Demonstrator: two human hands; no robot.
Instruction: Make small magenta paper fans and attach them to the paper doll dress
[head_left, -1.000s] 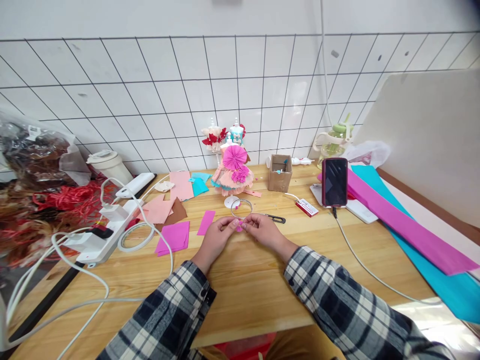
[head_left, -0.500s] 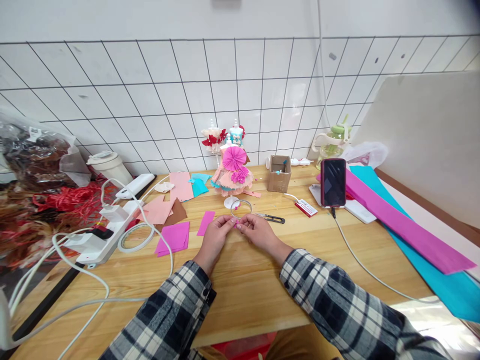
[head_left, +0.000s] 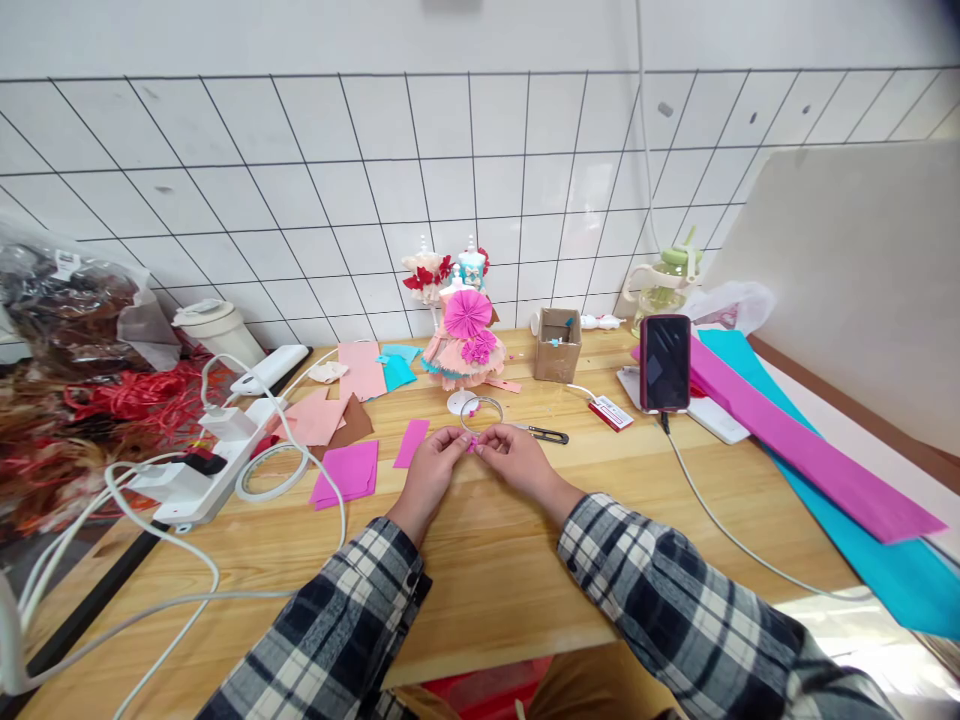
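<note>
My left hand (head_left: 438,462) and my right hand (head_left: 519,458) meet above the middle of the table, fingertips pinched together on a small magenta paper piece (head_left: 473,443). Its exact shape is mostly hidden by the fingers. Just beyond the fingertips lies a roll of tape (head_left: 491,400), seen as a thin ring. To the right of my right hand is a cutter knife (head_left: 547,435). A magenta paper strip (head_left: 412,443) and a stack of magenta paper squares (head_left: 346,474) lie left of my left hand.
Miniature dress forms (head_left: 463,340) in paper dresses stand behind the hands. A small cardboard box (head_left: 557,346), a phone (head_left: 665,364) and long crepe paper sheets (head_left: 810,435) are to the right. A power strip (head_left: 217,470) with looping cables and another tape roll (head_left: 271,472) occupy the left.
Both hands keep their pinch on the magenta paper piece, with only slight finger movement. A little more of the piece shows below the fingertips.
</note>
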